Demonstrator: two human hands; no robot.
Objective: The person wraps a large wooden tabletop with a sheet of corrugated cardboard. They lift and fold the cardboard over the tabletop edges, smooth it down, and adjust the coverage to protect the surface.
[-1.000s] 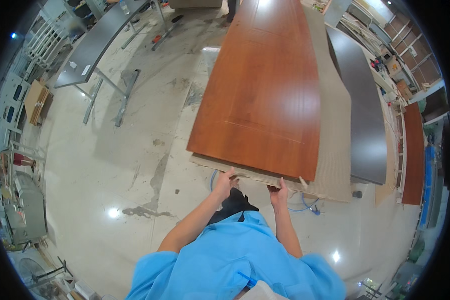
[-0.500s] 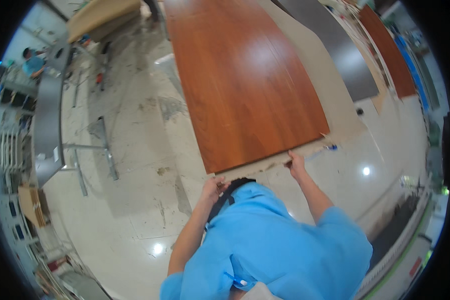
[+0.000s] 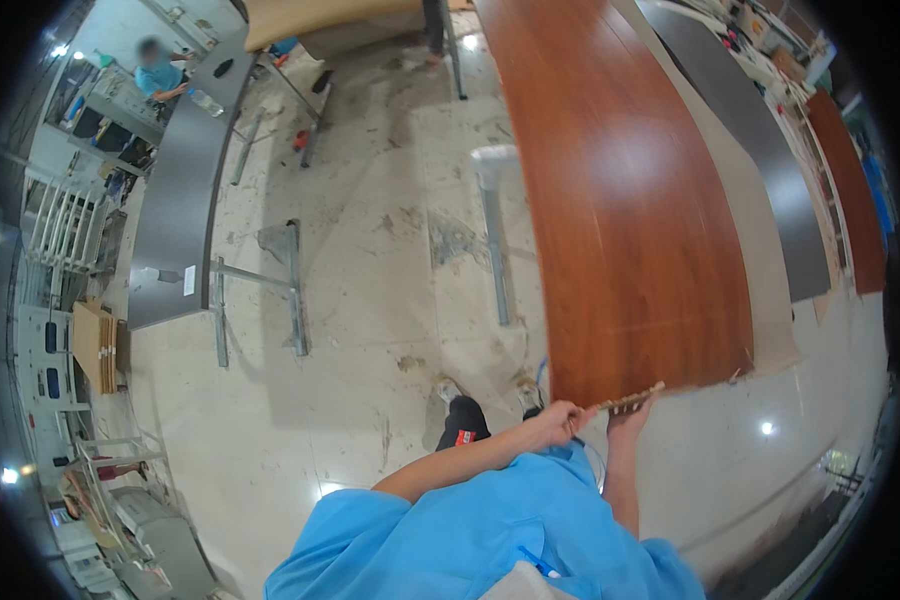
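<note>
A long reddish-brown wood-grain panel (image 3: 635,230) stretches away from me, its near short edge just ahead of my hands. Along that edge lies a thin brown strip (image 3: 638,398) with a rough, uneven outline. My left hand (image 3: 558,424) is closed at the strip's left end, by the panel's near left corner. Close beside it, my right hand (image 3: 628,415) has its fingers curled around the strip from below. Whether the strip is loose or joined to the sheet under the panel, I cannot tell.
A pale sheet (image 3: 765,270) shows beneath the panel's right side, with a dark grey panel (image 3: 795,215) beyond. On the left stands a long grey table (image 3: 175,230) with metal legs; a person (image 3: 158,75) in blue is at its far end. Flattened cardboard (image 3: 95,345) leans at left.
My view has swung left, so the panel appears farther right. My left hand has come across to the strip, and both hands are now close together.
</note>
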